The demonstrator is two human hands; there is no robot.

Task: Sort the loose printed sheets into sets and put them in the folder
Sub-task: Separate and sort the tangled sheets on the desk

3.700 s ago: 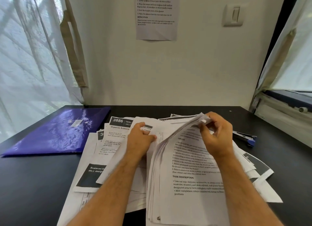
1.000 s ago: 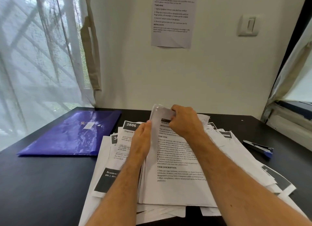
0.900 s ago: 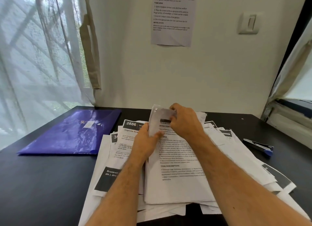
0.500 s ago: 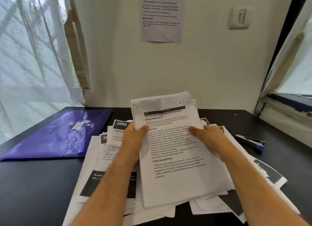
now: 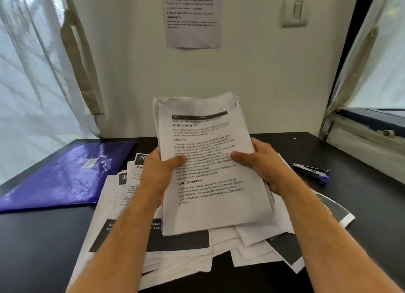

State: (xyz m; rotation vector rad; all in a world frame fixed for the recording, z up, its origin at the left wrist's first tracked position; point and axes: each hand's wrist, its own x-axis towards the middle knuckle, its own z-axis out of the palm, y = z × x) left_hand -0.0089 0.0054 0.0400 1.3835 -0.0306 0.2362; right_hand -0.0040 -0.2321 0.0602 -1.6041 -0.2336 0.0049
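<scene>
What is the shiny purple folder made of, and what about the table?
The purple folder looks like thin glossy plastic: window light glares off its wrinkly surface. The black table seems a smooth, matte board, maybe laminate; it reflects only softly, so I can't be sure.

A stack of printed sheets (image 5: 210, 172) is held tilted up above the loose pile of sheets (image 5: 192, 251), its top page carrying a dark header bar and the headings "TASK GOAL" and "TASK DESCRIPTION". The left hand (image 5: 161, 172) grips its left edge and the right hand (image 5: 260, 163) its right edge, thumbs lying across the front page. The loose pile sprawls untidily beneath it on the dark surface (image 5: 39, 249), several pages showing black printed blocks. The purple folder (image 5: 65, 174) lies flat and closed to the left of the pile, its near corner close beside the pile's leftmost pages.
</scene>
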